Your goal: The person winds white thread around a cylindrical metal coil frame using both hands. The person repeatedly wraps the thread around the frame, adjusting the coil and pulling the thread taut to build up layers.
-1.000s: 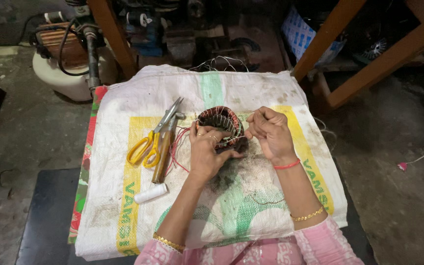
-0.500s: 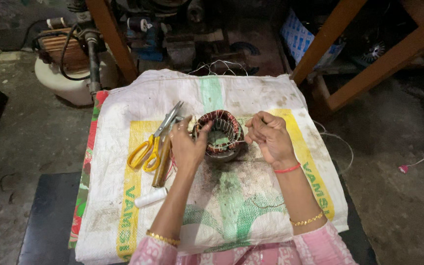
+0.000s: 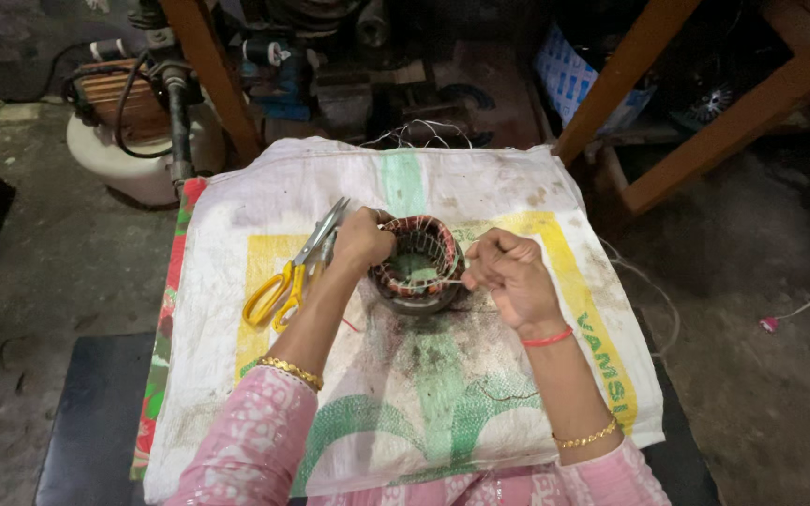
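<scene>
Stator (image 3: 416, 264): ring-shaped motor core, dark metal body wound with reddish-brown copper coils, open in the middle so the cloth beneath shows through. It lies flat near the middle of the tabletop, a little toward the far edge.

Left hand (image 3: 362, 241): grip closed on the stator's left rim, fingers curled over the windings.

Right hand (image 3: 510, 278): just right of the stator, fingertips pinched together on a thin pale thread (image 3: 446, 281) that runs across to the ring's right side.

Sack (image 3: 405, 375): woven plastic, white with yellow and green print, stained and creased, spread over the tabletop as a cover and hanging over the near edge.

Scissors (image 3: 288, 276): steel blades, yellow handles, lying on the sack toward the left edge, just left of the left hand; a second dark tool lies partly hidden under them, kind unclear.

Bangles: gold, one on each wrist; a red band on the right wrist. Sleeves pink, patterned.

Beyond the far edge: wooden frame legs (image 3: 210, 75), a dusty machine with black cable (image 3: 128, 94).
</scene>
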